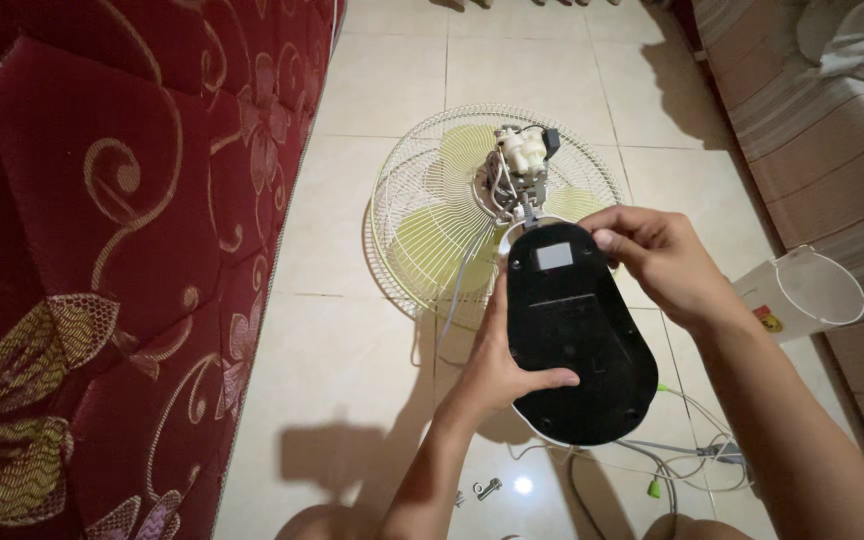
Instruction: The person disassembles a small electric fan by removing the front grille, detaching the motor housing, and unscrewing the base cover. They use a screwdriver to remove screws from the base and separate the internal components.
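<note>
Fan base [577, 340]: black oval underside, rigid plastic, likely light, smooth | left hand [507, 365] clasps its edge | right hand [657, 255] pinches the top rim | wire fan guard [422, 215] fragile, on floor.

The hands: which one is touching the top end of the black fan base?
The right hand pinches the top edge of the black base; the left hand grips lower down.

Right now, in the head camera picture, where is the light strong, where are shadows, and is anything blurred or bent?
Head view: a bright glare spot on the floor tiles below the black fan base; the arms' dark shadow falls on the tiles at lower left; the red mattress bulges with wide-angle distortion; the left hand, right hand and fan grille look sharp; the frame's corners are dim.
</note>
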